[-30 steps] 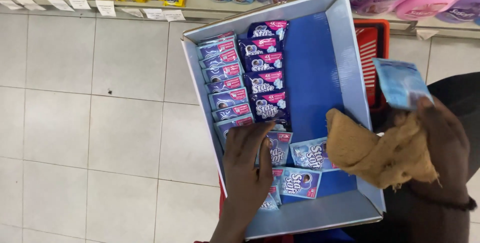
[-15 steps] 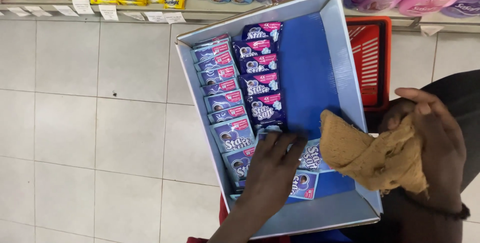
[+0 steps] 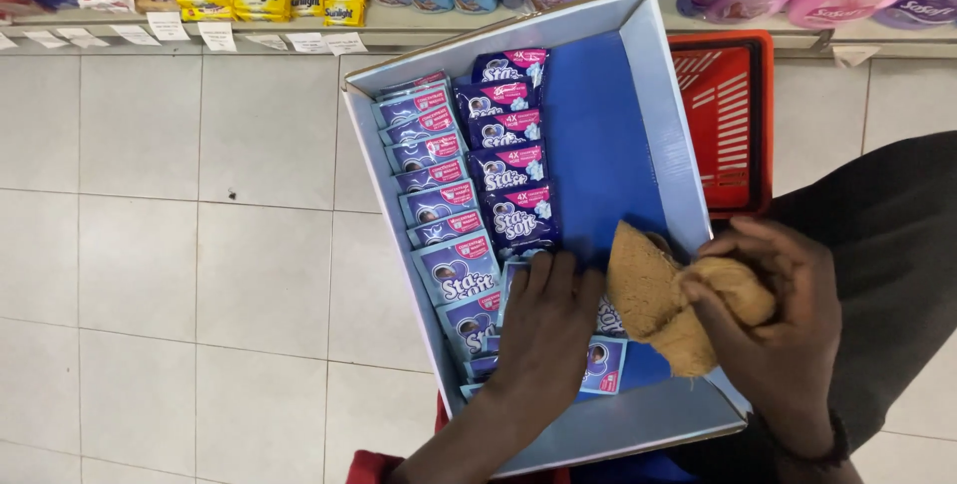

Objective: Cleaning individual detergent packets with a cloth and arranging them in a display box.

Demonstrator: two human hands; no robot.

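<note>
Your left hand (image 3: 546, 329) lies flat, fingers spread, pressing on the loose blue sachets (image 3: 469, 275) at the near end of the blue tray (image 3: 608, 145). Your right hand (image 3: 778, 324) is clenched around a tan cloth (image 3: 653, 295) (bunched, touching the tray floor) just beside the left. Beyond the right hand stands a red basket (image 3: 728, 115) on the floor.

I see a floor of large pale square tiles (image 3: 179, 245) below me, and a low cream store shelf (image 3: 299, 25) along the top, evenly lit.
</note>
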